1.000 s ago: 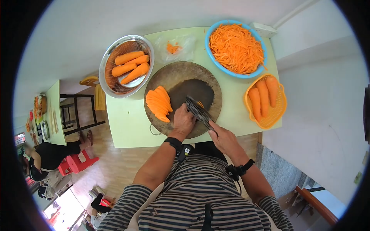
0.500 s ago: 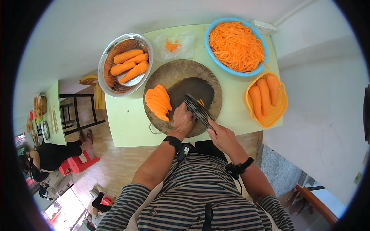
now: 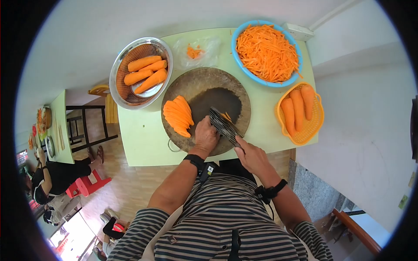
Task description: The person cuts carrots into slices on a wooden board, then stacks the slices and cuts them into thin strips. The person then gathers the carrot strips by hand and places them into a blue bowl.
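My right hand grips the handle of a dark-bladed cleaver, held over the round wooden chopping board. Curled against the left side of the blade, my left hand presses down on the board; whatever lies under its fingers is hidden. A few thin carrot strips show at the blade's right side. To the left of my left hand, overlapping carrot slices lie fanned out on the board.
A metal bowl with several whole carrots stands at the back left. At the back right is a blue basin heaped with shredded carrot; a yellow basket of carrots sits nearer. A plastic bag with carrot scraps lies behind the board.
Both hands and the cleaver stay almost in place, with only a very slight shift of the blade. At the far left, a seated person's arm has moved.
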{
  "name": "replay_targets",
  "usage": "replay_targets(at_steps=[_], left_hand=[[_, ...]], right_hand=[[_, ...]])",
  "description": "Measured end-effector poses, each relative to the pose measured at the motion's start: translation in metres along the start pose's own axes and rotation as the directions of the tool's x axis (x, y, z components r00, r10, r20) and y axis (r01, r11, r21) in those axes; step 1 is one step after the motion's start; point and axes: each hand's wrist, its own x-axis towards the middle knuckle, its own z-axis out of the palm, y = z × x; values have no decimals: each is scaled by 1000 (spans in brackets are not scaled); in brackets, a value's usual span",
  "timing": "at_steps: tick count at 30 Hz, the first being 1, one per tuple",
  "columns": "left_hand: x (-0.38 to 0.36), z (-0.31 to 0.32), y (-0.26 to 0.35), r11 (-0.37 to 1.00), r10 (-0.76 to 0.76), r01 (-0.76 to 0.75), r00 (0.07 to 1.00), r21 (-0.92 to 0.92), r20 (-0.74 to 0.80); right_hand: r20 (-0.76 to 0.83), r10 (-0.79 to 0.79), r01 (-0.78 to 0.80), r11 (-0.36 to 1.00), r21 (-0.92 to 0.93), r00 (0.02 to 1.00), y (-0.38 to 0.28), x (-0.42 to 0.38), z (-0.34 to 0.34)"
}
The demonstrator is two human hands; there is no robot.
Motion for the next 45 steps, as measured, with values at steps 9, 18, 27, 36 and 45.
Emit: replay_targets(at_steps=[9,18,27,36,45], left_hand=[[-1,-3,3,999,-2,1,1000,-41,-29],[0,-2,3,999,25,-26,999,-29,-46],[-2,-4,4,994,-112,113,992,-11,58],[3,-4,5,998,2,-7,998,-70,-68],[1,-1,2,999,-35,35,999,-22,14]], right_hand=[[-71,-48,50,998,23,996,6,-15,6],[-1,9,-9,999,32,1000,-5,4,-4],[-47,-40,40,999,-15,998,4,-11,2],[-78,-68,69,998,11,995,2,1,3],[-54,-46,44,998,-38,997,6,4,9]])
